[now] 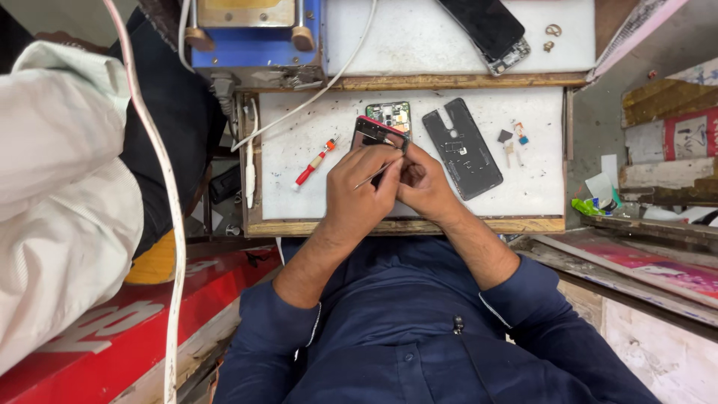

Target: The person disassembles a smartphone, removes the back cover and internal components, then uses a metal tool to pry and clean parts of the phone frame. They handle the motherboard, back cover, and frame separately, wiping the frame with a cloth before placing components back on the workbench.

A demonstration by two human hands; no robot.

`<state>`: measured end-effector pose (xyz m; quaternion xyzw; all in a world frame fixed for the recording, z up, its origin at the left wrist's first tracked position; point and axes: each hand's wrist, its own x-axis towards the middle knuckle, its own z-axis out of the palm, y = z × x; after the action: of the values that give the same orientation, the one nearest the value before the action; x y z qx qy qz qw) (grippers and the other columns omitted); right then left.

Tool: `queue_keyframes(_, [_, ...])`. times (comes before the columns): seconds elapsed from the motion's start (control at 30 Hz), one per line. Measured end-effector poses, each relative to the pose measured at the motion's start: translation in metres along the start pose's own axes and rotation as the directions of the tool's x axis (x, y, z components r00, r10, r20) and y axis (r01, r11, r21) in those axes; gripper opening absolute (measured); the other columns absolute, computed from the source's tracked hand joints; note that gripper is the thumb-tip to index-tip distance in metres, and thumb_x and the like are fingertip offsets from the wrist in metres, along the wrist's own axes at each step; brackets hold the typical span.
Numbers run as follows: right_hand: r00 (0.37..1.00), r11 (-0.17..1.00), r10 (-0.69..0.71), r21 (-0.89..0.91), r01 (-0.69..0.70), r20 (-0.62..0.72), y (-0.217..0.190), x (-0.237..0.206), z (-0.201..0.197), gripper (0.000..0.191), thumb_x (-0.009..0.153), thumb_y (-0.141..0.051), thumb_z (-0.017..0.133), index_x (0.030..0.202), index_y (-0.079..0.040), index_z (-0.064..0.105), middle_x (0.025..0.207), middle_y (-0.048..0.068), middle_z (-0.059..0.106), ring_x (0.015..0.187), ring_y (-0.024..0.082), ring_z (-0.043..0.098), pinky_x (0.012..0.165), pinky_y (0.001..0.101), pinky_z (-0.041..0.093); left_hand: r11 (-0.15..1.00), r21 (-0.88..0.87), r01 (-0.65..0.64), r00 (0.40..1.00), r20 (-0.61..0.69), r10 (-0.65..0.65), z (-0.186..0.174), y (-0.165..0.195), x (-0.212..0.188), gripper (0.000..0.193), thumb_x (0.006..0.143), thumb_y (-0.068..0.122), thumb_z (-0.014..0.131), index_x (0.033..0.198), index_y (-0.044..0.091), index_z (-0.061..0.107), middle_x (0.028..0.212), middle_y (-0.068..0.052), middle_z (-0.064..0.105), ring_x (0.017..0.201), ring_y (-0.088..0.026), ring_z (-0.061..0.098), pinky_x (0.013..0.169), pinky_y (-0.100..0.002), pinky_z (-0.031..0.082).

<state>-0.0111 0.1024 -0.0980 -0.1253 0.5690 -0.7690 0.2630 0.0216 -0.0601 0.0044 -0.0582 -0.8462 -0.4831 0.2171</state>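
Both my hands meet over a white work mat (299, 172). My left hand (360, 191) holds thin metal tweezers (378, 173) whose tip points at an opened phone (378, 133) with a reddish frame. My right hand (425, 183) grips that phone's near end, tilting it up. The phone's exposed green circuit board (390, 114) shows just beyond. A dark grey back cover (462, 148) lies flat to the right of my right hand.
A red-handled screwdriver (314, 162) lies left of my hands. Small parts (514, 138) sit at the mat's right. Beyond are a second phone (490, 28), a blue machine (250, 37) and white cables (161, 187). Another person's white sleeve (52, 194) is at left.
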Motion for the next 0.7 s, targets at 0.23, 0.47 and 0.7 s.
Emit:
queue_keyframes(0.23, [1.0,1.0,0.018,0.006,-0.018,-0.003,-0.033,-0.006,-0.011,0.062,0.096,0.002,0.061,0.156,0.004,0.048,0.12,0.007,0.07,0.103,0.01,0.065,0.09,0.0259,0.052,0.889,-0.357,0.285,0.956,0.033,-0.293,0.0,-0.015,-0.005,0.009,0.102,0.008,0.066,0.109,0.004,0.068,0.106,-0.005,0.076,0.084,-0.01,0.071,0.072,-0.026,0.056])
queue_keyframes(0.47, [0.996,0.986,0.057,-0.15,-0.067,-0.068,-0.081,-0.019,-0.039,0.053,0.101,0.001,0.06,0.153,0.002,0.051,0.118,0.011,0.074,0.101,0.01,0.068,0.09,0.0251,0.056,0.866,0.265,0.423,0.9,-0.015,-0.435,-0.079,-0.062,-0.019,0.019,0.104,0.018,0.064,0.116,0.003,0.06,0.09,-0.013,0.074,0.081,-0.028,0.074,0.069,-0.039,0.057])
queue_keyframes(0.7, [0.984,0.901,0.016,-0.425,-0.091,-0.176,-0.103,-0.022,-0.044,0.043,0.101,-0.006,0.065,0.144,-0.003,0.061,0.114,0.009,0.075,0.095,0.008,0.068,0.084,0.0239,0.056,0.678,0.657,0.328,0.871,0.067,-0.486,-0.112,-0.075,-0.037,0.022,0.1,0.03,0.07,0.097,0.008,0.068,0.084,-0.012,0.074,0.074,-0.036,0.072,0.063,-0.047,0.055])
